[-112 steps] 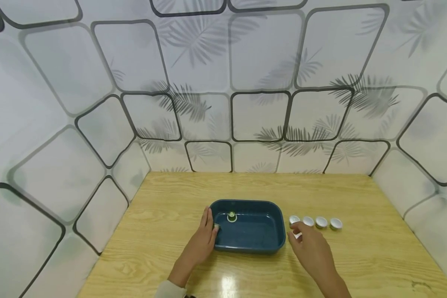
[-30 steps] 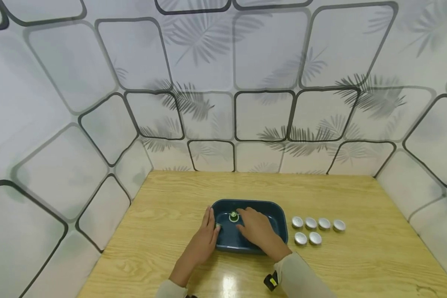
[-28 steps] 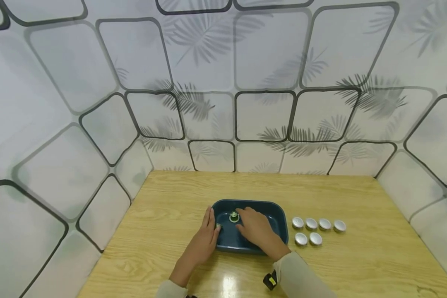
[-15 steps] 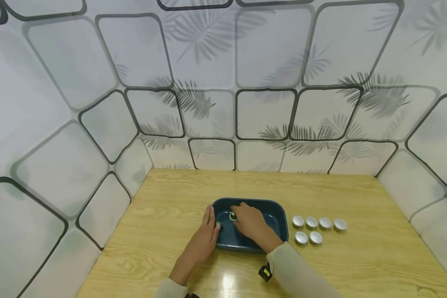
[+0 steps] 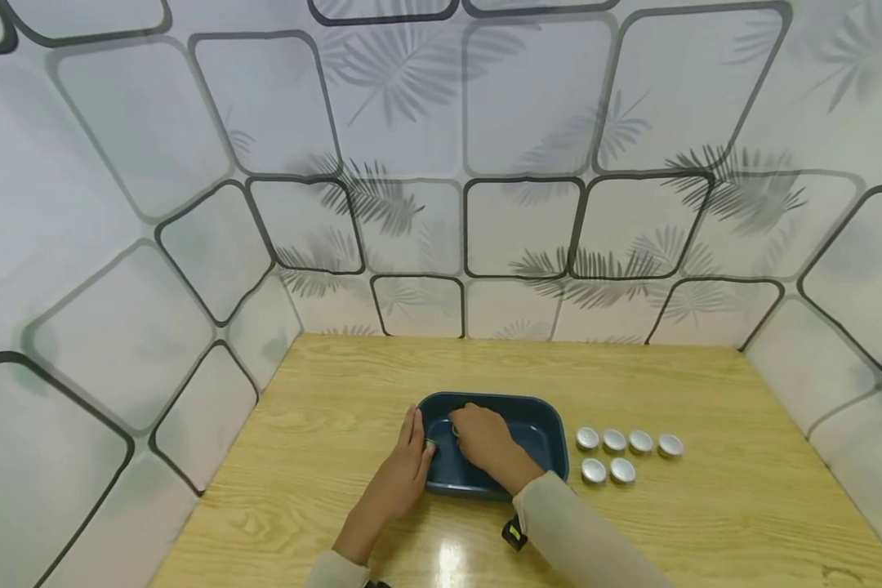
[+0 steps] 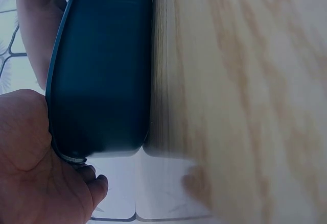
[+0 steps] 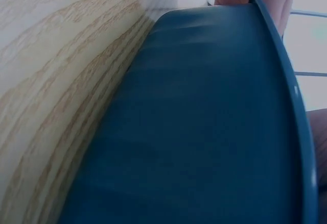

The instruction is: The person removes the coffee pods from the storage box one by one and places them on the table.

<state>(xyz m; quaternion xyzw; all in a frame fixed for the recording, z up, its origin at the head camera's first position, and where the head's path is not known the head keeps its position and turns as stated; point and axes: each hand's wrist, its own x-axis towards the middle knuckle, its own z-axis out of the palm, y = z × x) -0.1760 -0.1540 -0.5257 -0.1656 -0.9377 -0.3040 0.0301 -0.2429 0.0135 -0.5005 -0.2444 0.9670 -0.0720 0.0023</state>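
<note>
A dark blue rectangular tray (image 5: 540, 445) with rounded corners stands on the table. My left hand (image 5: 400, 469) grips its left wall, thumb over the rim and fingers along the outside; the left wrist view has the palm against the rim (image 6: 50, 89). Inside the tray, my right hand (image 5: 485, 437) curls its fingers over a small cup (image 5: 456, 429), green with a white rim. The fingers hide nearly all of that cup, which stood upside down before. Near my left thumb, another small pale green-white thing (image 5: 430, 443) shows in part.
Right of the tray, several small white cups (image 5: 593, 470) stand mouth up in two rows, the back row longer. The wood-grain table (image 5: 338, 384) meets patterned cloth walls (image 5: 514, 229) at the back and sides.
Two cups now form a front row at right. My right hand left that spot, reached into the tray and curled over the upside-down cup. The left hand stayed on the tray wall.
</note>
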